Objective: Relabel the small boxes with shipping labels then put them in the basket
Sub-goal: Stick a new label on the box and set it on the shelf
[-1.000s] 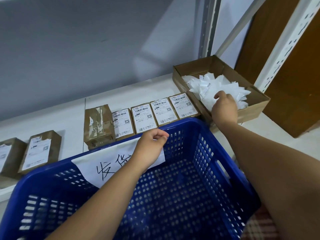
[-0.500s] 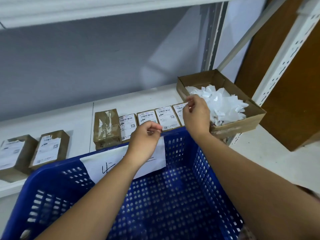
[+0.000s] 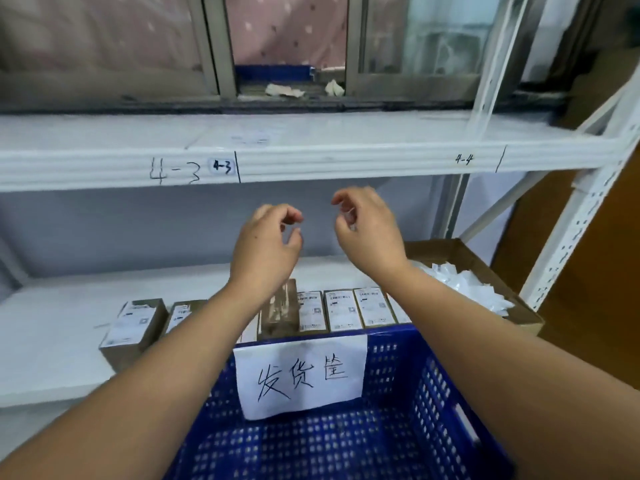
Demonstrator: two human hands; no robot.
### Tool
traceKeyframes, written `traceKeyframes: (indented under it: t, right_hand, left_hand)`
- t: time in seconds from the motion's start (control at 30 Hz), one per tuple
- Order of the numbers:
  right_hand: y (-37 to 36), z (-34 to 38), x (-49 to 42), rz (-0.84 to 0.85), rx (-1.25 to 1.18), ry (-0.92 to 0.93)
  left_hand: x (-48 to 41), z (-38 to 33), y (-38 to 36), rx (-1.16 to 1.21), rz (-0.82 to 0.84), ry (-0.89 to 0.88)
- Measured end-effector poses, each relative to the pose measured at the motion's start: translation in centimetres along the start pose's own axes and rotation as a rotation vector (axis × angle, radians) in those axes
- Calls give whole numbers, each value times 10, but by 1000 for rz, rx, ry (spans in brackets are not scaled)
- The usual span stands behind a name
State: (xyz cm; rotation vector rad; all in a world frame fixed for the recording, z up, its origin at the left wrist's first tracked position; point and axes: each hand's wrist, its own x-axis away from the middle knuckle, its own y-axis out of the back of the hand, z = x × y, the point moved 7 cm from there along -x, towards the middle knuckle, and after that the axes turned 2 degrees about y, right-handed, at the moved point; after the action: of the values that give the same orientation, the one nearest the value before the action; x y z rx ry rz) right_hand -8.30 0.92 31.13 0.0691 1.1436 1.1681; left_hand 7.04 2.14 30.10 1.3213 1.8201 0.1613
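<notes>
**A:** How far along are we?

**B:** Not far, I think. The blue basket is at 6 o'clock, and I see no boxes in it yet. The small boxes stand in a row on the shelf, just past the basket's far rim. Most have a white label on top, but I can't tell if those are old ones or new ones. The brown taped box in the row shows no label. Two more boxes wait at 9 o'clock.

**A:** Where are the labels?

**B:** At 3 o'clock there is a cardboard tray full of white paper slips. Those may be the labels.

**A:** And your grips?

**B:** Both are up in the air above the row, side by side and not touching. My left grip has bent fingers. Its thumb and first finger are a little apart, and I see nothing between them. My right grip is curled tighter. It may be pinching something small and pale, but it's too blurry, so I can't tell.
</notes>
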Motion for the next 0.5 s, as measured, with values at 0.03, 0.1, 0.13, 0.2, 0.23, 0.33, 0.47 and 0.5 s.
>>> traceKeyframes:
  t: [0.03,0.1,0.13,0.2,0.23,0.33,0.47,0.5]
  right_hand:
    - [-1,14,-8,22,18,34]
    - [-5,41,-23,71,104,103]
    - [-9,52,-29,97,156,129]
    - [-15,71,-44,120,243,177]
    - [-19,76,-52,130,281,191]
    - [-31,82,-76,184,395,213]
    - [-48,76,-99,360,466,191]
    - [-51,74,-104,381,471,183]
  left_hand:
    - [-5,-3,13,-46,-16,-25]
    - [-15,-6,38,-128,-60,-63]
    - [-21,-8,48,-164,-78,-77]
    - [-37,-12,66,-221,-100,-93]
    - [-46,-12,72,-246,-93,-86]
    - [-77,-7,81,-349,-13,-62]
    - [-102,6,79,-478,111,8]
    - [-106,10,79,-478,112,33]
